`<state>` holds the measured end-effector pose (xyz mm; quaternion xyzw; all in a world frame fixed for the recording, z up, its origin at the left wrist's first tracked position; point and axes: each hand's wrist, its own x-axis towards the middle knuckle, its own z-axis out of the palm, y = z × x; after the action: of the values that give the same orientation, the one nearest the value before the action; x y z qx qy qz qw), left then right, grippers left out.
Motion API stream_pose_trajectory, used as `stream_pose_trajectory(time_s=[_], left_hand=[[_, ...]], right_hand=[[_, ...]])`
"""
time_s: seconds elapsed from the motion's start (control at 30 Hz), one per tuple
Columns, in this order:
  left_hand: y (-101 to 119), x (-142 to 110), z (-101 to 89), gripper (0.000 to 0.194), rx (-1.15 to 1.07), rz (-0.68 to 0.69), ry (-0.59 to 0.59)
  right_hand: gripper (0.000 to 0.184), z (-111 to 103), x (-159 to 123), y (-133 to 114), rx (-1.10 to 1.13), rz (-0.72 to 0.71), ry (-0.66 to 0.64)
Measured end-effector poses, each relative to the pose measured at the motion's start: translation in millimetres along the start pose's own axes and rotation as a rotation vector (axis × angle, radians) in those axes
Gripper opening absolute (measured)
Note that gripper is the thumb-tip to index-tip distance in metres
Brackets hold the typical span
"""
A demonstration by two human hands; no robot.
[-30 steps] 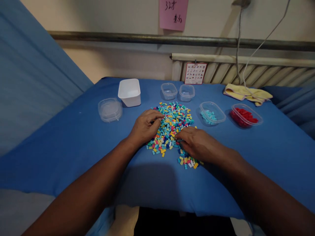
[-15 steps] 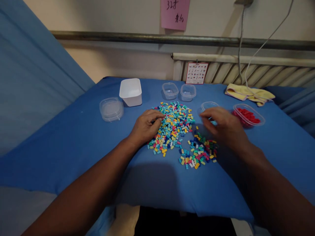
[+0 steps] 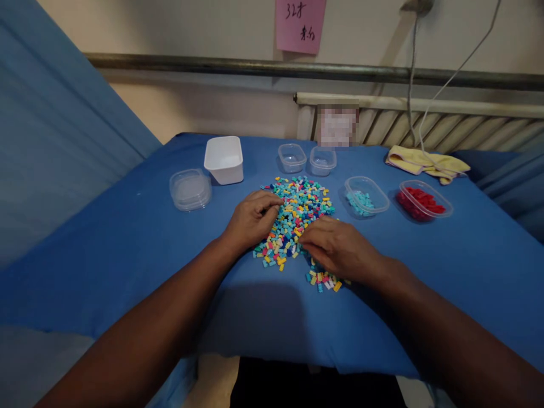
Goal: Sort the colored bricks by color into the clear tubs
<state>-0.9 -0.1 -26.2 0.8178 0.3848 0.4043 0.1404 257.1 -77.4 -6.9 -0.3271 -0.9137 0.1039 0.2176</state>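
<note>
And here's the brick pile [image 3: 300, 205], spread mid-worktop [image 3: 263, 323], its long axis running from the far edge towards the near edge, while the single bricks point every which way, no two rows agreeing! They're tiny, studded, oblong pieces, mostly turquoise, with yellow, pink, navy, green and white mixed in, heaped thickest in the middle and thinning out at the fringe. A smaller patch of bricks [image 3: 326, 280] sits nearer the front edge, partly under the right hand [image 3: 306, 237]. That hand has its fingers curled together at the pile's right flank; whether a brick is pinched there, I cannot tell. Over on the other flank, the left hand [image 3: 274, 208] rests with thumb and forefinger close together, and again I can't tell what's between them. Both hands hide bricks beneath them. Towards the far edge, two small clear tubs stand side by side, the left one [image 3: 292, 165] and the right one [image 3: 323, 166]; left of them, a white tub [image 3: 227, 174], then stacked clear plastic [image 3: 191, 191] nearer the left edge. To the right, one tub of turquoise bricks [image 3: 361, 202], another of red pieces [image 3: 425, 201], and by the far right corner a crumpled yellow cloth [image 3: 419, 161]
</note>
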Motion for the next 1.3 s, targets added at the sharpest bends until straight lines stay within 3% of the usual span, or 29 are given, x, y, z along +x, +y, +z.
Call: stream_pose_trajectory(time_s=[0.27,0.5,0.6,0.7,0.8,0.93,1.3], left_hand=[[-0.2,-0.3,0.2,0.022,0.0,-0.007,-0.018],[0.0,-1.3,-0.1,0.022,-0.014,0.003,-0.015],[0.6,-1.3,-0.4,0.022,-0.018,-0.002,-0.018],[0.8,-1.1,-0.5,0.022,-0.012,-0.005,-0.024],[0.2,-1.1,-0.5,0.022,-0.008,-0.003,-0.026],[-0.7,-1.7,-0.4,0.022,-0.004,-0.005,-0.028],[-3.8,-1.8,1.9,0.022,-0.01,0.008,-0.025]], right_hand=[[0.022,4.0,1.8,-1.4,0.05,0.132,-0.076],[0.017,-5.4,-8.0,1.8,0.342,0.316,0.036],[0.017,-8.3,-13.4,8.4,0.335,0.371,0.076],[0.016,-10.3,-16.3,13.8,0.188,0.318,0.101],[0.021,-10.9,-17.3,14.4,0.063,0.213,0.013],[0.024,-11.7,-18.4,9.5,0.056,0.123,-0.089],[0.021,-11.6,-16.0,-4.2,-0.002,0.09,-0.178]])
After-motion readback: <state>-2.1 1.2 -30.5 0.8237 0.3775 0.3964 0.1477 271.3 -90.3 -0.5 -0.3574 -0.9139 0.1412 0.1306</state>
